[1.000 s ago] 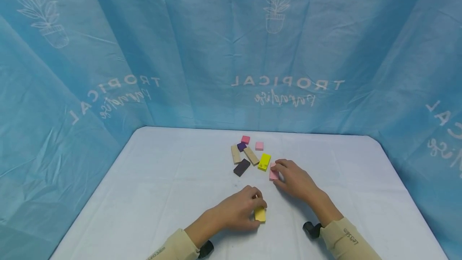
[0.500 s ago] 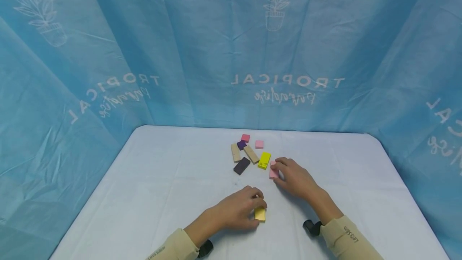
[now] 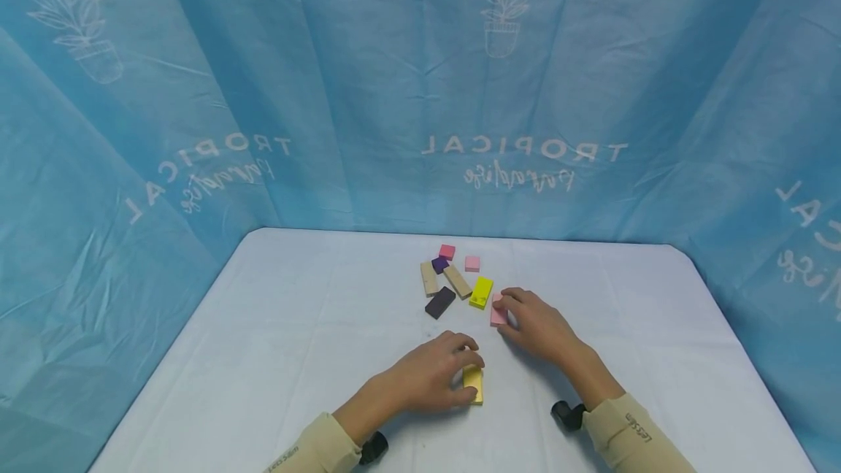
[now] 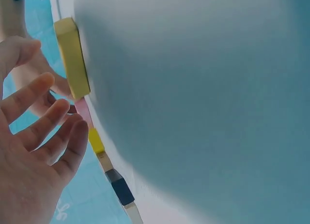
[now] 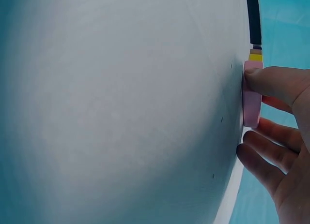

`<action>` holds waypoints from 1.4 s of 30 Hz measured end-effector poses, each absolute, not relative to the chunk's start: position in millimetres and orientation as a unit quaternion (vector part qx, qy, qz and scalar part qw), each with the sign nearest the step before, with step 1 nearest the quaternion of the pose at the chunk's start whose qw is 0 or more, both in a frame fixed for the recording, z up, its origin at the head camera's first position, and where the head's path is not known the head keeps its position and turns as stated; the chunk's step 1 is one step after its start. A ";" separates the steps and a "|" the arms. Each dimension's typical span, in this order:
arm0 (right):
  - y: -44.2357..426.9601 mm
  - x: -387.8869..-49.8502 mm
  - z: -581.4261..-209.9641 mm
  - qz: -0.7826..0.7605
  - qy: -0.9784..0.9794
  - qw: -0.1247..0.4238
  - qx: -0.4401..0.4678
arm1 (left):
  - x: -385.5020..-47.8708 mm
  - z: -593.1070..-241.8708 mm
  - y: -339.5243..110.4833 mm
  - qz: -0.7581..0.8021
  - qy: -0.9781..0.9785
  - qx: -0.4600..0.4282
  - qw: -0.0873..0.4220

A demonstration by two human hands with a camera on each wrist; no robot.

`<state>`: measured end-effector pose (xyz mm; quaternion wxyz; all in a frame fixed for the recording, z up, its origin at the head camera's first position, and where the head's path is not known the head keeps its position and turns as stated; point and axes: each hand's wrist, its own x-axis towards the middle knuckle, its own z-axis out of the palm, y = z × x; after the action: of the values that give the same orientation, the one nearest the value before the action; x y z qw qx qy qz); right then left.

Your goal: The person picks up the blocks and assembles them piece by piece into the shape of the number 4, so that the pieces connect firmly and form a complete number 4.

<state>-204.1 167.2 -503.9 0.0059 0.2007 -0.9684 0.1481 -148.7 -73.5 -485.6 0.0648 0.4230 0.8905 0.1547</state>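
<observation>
Pink block (image 5: 251, 105) in right hand (image 3: 540, 328); pale yellow block (image 4: 72, 59) near left hand (image 3: 427, 374).

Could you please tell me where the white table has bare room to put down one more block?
The white table is bare between its left edge and the left hand, and between the right hand and its right edge. It is crowded at the far middle, where the dark block, bright yellow block and two wooden blocks cluster.

pale yellow block (image 3: 472, 379) and oblong pink block (image 3: 497, 315) lie flat, apart
</observation>
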 end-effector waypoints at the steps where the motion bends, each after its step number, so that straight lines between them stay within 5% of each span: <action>1: 167.3 -204.5 -503.9 0.148 -0.968 0.008 0.202 | -149.9 -484.6 -74.0 0.158 0.891 0.420 0.062; 32: 163.5 -205.6 -498.3 0.157 -0.966 0.014 0.207 | -193.3 -462.9 -69.8 0.158 0.945 0.281 -0.046; 42: 166.4 -203.9 -499.7 0.145 -0.970 -0.028 0.192 | -207.3 -467.7 -68.7 0.163 0.951 0.256 -0.056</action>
<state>-203.9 166.4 -499.7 -0.0275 0.1918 -0.9702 0.1453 -207.3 -68.7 -467.7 -0.0564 0.2561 0.9511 0.1629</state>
